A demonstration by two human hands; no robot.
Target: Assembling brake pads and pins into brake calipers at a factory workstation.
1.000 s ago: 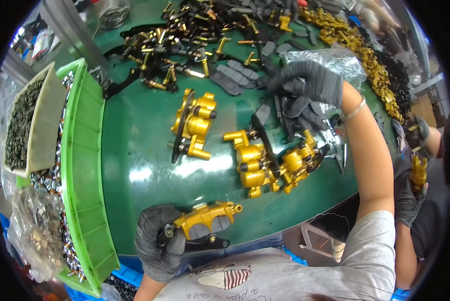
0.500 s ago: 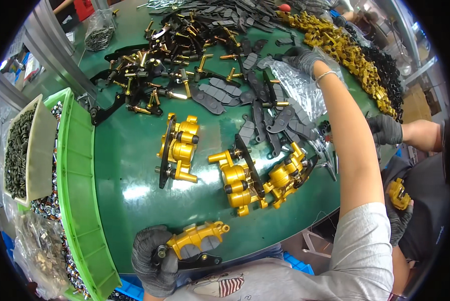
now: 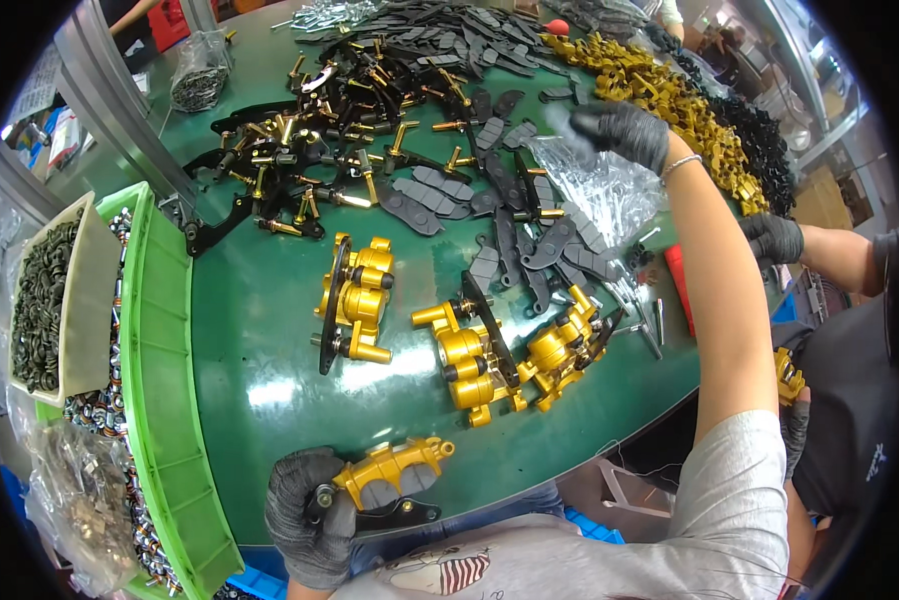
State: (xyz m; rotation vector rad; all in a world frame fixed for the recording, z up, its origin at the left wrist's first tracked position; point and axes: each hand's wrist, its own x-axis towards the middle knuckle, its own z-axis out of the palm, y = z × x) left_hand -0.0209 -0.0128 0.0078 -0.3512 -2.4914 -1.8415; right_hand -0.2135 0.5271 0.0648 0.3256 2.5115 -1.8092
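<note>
My left hand (image 3: 311, 515), in a dark grey knit glove, grips a gold brake caliper (image 3: 389, 470) at its left end, near the table's front edge. Two grey brake pads show in the caliper, and a black bracket (image 3: 399, 517) lies along its lower side. My right hand (image 3: 621, 135), gloved alike, is stretched out at the upper edge of a clear plastic bag (image 3: 599, 185) of slim silvery pins. Its fingers are curled at a blurred, see-through flap that looks like the bag's film. Three more gold calipers with black brackets, one of them upright (image 3: 357, 300), rest mid-table.
Left stands a green crate (image 3: 159, 400) of small metal parts, a pale bin (image 3: 84, 310) on it. Bolted black brackets (image 3: 309, 150), brake pads (image 3: 439, 190) and gold castings (image 3: 659, 90) are heaped behind. At right, a co-worker's gloved hand (image 3: 772, 240) is by a red object (image 3: 679, 290).
My right hand has shifted slightly right and turned at the bag's edge, where film now blurs. A red object shows beside my right forearm. My left hand keeps its hold on the caliper.
</note>
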